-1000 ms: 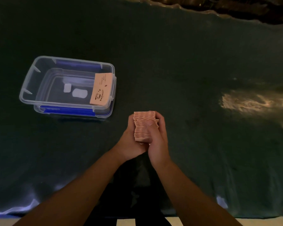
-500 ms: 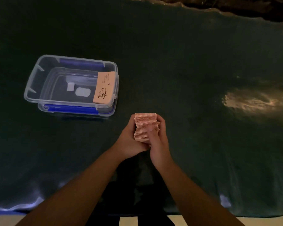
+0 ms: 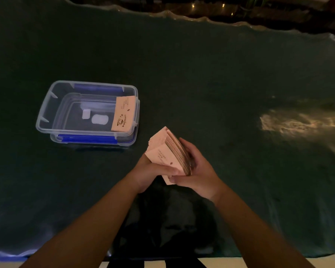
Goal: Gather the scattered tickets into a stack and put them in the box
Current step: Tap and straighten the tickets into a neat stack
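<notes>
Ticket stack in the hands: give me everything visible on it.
The ticket stack is a thick bundle of pink paper tickets with small dark print on the top face and edges that look brown. It is roughly squared but slightly fanned at its far end, tilted with the top face toward the left. The left hand and right hand clasp it above the dark green table cover, right of the clear plastic box.

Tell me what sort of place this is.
Probably a dim cafe or restaurant table: dark green cloth, pink tickets printed with a coffee cup, and a clear plastic box.
</notes>
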Action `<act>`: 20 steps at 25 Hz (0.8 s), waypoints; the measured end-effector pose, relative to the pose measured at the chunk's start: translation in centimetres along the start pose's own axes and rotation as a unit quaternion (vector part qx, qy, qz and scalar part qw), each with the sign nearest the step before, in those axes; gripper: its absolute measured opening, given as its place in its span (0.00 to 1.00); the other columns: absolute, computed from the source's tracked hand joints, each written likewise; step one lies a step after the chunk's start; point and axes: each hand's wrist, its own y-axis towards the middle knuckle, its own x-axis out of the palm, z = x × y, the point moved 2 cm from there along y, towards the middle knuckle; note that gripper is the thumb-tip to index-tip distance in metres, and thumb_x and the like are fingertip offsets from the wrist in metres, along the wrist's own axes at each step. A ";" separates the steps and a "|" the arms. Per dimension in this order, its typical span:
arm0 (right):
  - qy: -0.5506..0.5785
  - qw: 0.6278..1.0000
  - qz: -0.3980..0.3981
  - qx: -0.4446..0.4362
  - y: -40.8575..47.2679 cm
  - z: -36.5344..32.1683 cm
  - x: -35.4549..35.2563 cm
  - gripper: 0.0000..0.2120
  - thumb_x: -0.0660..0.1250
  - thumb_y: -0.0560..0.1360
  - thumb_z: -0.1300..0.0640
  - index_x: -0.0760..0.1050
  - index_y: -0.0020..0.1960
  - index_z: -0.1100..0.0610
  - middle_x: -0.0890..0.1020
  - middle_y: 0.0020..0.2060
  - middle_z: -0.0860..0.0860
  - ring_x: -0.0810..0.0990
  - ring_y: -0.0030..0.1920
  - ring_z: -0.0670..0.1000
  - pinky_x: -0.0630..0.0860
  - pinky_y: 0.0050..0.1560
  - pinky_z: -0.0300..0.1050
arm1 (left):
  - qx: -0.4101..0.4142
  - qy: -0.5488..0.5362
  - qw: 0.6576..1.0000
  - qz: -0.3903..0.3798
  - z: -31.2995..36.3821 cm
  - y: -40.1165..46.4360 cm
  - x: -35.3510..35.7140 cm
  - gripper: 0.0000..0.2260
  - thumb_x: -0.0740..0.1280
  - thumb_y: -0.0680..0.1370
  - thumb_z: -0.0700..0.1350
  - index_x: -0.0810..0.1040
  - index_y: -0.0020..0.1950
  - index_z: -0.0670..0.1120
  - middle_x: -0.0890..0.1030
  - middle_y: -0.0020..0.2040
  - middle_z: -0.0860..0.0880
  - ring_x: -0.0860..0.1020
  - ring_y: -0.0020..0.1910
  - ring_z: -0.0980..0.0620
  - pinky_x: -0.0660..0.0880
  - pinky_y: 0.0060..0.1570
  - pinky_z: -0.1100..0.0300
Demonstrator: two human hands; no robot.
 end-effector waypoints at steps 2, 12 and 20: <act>-0.021 1.000 0.001 0.007 -0.3 -0.5 -0.7 0.50 0.86 0.62 0.58 0.67 0.75 0.32 0.78 0.67 0.35 0.77 0.71 0.45 0.79 0.68 0.57 | -0.008 -0.012 1.000 -0.003 0.4 0.1 -0.4 0.45 0.80 0.59 0.36 0.69 0.76 0.43 0.79 0.68 0.35 0.79 0.68 0.37 0.79 0.64 0.37; -0.107 0.993 0.040 0.014 -0.5 -1.0 -3.4 0.58 0.81 0.62 0.62 0.53 0.82 0.36 0.67 0.74 0.50 0.72 0.73 0.48 0.76 0.72 0.51 | 0.018 0.405 0.914 0.028 2.4 1.9 -3.5 0.49 0.86 0.56 0.57 0.67 0.72 0.64 0.75 0.70 0.56 0.75 0.70 0.56 0.73 0.72 0.45; -0.081 0.987 0.140 -0.008 0.0 2.0 -1.2 0.50 0.73 0.70 0.59 0.51 0.85 0.47 0.63 0.80 0.48 0.67 0.76 0.40 0.71 0.70 0.36 | 0.073 0.400 0.912 0.051 -1.5 2.9 -1.8 0.56 0.83 0.68 0.45 0.47 0.84 0.60 0.61 0.75 0.60 0.66 0.65 0.78 0.67 0.61 0.74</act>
